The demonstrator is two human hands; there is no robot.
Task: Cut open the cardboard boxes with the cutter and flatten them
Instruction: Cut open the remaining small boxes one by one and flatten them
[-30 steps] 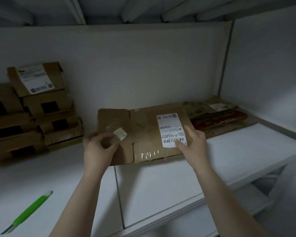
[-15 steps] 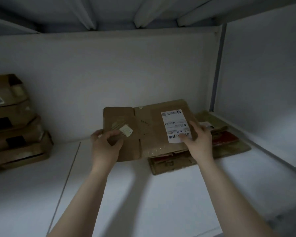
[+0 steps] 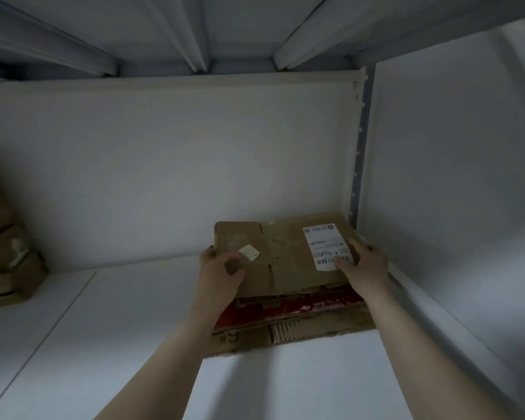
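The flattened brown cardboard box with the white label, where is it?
Head view, right of centre: the left hand and right hand hold the box atop a pile of flattened cardboard in the back right corner of the white shelf.

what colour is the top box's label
The flattened box label is white with black print; head view.

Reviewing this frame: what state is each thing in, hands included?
left hand: grips the flattened cardboard box at its left end.
right hand: grips its right end.
flattened cardboard box: flat, label side up, over the pile.
shipping label: stuck on, lower corner under the right thumb.
pile of flattened cardboard: lying flat on the shelf.
stacked boxes: piled, apparently not flattened, partly out of frame.
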